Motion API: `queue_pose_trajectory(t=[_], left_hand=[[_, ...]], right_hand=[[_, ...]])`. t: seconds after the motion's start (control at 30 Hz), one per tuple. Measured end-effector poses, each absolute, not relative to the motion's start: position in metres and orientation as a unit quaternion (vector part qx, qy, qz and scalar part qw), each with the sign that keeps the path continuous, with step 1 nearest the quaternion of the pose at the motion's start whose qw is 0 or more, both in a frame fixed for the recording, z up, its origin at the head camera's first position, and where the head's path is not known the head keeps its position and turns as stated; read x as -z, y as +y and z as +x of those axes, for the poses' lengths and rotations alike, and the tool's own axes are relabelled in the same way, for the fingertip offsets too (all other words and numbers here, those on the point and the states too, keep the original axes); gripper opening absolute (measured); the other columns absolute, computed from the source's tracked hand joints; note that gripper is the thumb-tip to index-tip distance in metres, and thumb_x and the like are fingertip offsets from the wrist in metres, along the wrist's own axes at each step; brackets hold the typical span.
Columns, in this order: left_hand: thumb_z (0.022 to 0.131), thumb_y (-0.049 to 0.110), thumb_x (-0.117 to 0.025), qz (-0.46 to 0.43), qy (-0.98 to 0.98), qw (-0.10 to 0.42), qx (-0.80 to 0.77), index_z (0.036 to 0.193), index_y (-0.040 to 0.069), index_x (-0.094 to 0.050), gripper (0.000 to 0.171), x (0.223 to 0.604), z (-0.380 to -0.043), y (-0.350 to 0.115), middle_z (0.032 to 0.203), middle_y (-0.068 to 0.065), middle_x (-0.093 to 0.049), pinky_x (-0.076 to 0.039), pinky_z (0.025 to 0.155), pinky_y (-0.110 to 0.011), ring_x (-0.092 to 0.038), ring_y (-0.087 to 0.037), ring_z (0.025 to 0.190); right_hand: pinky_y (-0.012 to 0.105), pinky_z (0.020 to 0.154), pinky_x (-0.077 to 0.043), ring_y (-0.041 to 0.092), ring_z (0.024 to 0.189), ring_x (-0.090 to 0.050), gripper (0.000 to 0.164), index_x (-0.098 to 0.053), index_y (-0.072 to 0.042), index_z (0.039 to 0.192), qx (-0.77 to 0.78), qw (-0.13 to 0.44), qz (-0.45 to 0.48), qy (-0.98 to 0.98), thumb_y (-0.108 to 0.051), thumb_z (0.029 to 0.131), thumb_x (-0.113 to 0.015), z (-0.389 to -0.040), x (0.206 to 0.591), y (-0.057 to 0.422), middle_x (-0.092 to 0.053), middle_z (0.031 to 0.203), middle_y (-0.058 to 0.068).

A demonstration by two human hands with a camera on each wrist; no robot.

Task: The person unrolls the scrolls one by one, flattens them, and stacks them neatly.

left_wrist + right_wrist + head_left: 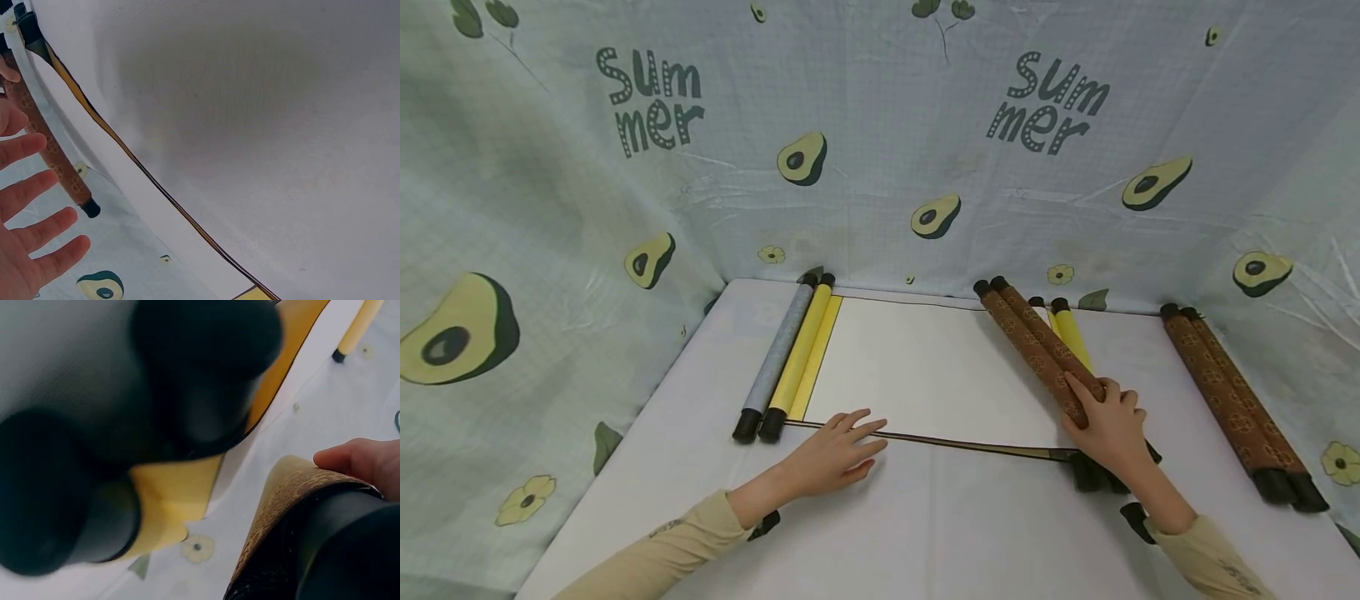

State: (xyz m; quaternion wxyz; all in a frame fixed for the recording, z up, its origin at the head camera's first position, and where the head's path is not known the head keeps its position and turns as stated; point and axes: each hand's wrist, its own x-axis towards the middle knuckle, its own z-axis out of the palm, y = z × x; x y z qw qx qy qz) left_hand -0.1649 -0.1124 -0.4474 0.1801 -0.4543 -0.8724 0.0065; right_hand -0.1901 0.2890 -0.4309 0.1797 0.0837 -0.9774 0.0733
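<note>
My right hand (pixel 1108 425) grips a brown patterned scroll (pixel 1037 346), its two rollers side by side, held slanting above the right end of a partly unrolled scroll. That unrolled scroll has a white sheet (pixel 925 367) with yellow ends; its right yellow roller (pixel 1072 337) is partly hidden beneath the brown one. At the sheet's left end lie a yellow roller (pixel 801 358) and a grey roller (pixel 778 358), both black-capped. My left hand (pixel 835 454) is over the sheet's near edge with fingers spread, holding nothing. In the right wrist view, fingers (pixel 356 456) press on the brown scroll (pixel 281 506).
A second brown patterned scroll (pixel 1232 396) lies rolled up at the table's right side. The white table (pixel 865 533) meets a cloth backdrop (pixel 865 100) printed with avocados at the back and sides.
</note>
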Motion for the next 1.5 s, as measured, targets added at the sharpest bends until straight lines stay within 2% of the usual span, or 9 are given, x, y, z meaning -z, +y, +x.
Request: queue_pose_trajectory(t=[0.17, 0.6, 0.93, 1.2, 1.5], left_hand=[[0.086, 0.028, -0.056, -0.457, -0.871, 0.180, -0.006, 0.112, 0.020, -0.060, 0.028, 0.447, -0.165, -0.113, 0.125, -0.004, -0.054, -0.043, 0.089, -0.040, -0.048, -0.029, 0.116], [0.086, 0.027, -0.056, -0.458, -0.870, 0.181, -0.002, 0.113, 0.020, -0.059, 0.028, 0.446, -0.165, -0.112, 0.127, -0.004, -0.053, -0.042, 0.090, -0.039, -0.048, -0.028, 0.116], [0.086, 0.028, -0.055, -0.458, -0.872, 0.172, -0.006, 0.113, 0.020, -0.060, 0.028, 0.446, -0.164, -0.111, 0.126, -0.004, -0.053, -0.043, 0.089, -0.040, -0.048, -0.028, 0.116], [0.087, 0.027, -0.055, -0.460, -0.871, 0.175, -0.001, 0.113, 0.020, -0.060, 0.028, 0.446, -0.164, -0.111, 0.126, -0.004, -0.053, -0.044, 0.088, -0.041, -0.048, -0.028, 0.116], [0.087, 0.027, -0.054, -0.460, -0.871, 0.172, -0.001, 0.114, 0.020, -0.059, 0.028, 0.446, -0.163, -0.110, 0.127, -0.004, -0.053, -0.043, 0.089, -0.041, -0.046, -0.028, 0.118]], right_hand=[[0.061, 0.059, -0.034, 0.055, 0.090, -0.037, 0.057, -0.045, -0.010, 0.127, -0.068, 0.185, 0.109, -0.974, -0.023, 0.075, -0.064, -0.191, 0.434, 0.274, -0.037, 0.115, 0.036], [0.055, 0.061, -0.036, 0.049, 0.088, -0.043, 0.059, -0.047, -0.016, 0.127, -0.054, 0.191, 0.166, -0.966, -0.024, 0.072, -0.067, -0.191, 0.442, 0.233, -0.043, 0.113, 0.031], [0.054, 0.062, -0.036, 0.046, 0.091, -0.042, 0.059, -0.047, -0.018, 0.129, -0.055, 0.153, 0.173, -0.971, -0.025, 0.074, -0.066, -0.190, 0.449, 0.206, -0.043, 0.116, 0.029], [0.052, 0.060, -0.036, 0.044, 0.089, -0.043, 0.058, -0.049, -0.016, 0.127, -0.070, 0.163, 0.177, -0.968, -0.026, 0.074, -0.068, -0.187, 0.455, 0.187, -0.044, 0.113, 0.029], [0.048, 0.056, -0.037, 0.043, 0.086, -0.044, 0.056, -0.048, -0.014, 0.128, -0.073, 0.145, 0.164, -0.973, -0.026, 0.076, -0.066, -0.182, 0.457, 0.168, -0.046, 0.110, 0.029]])
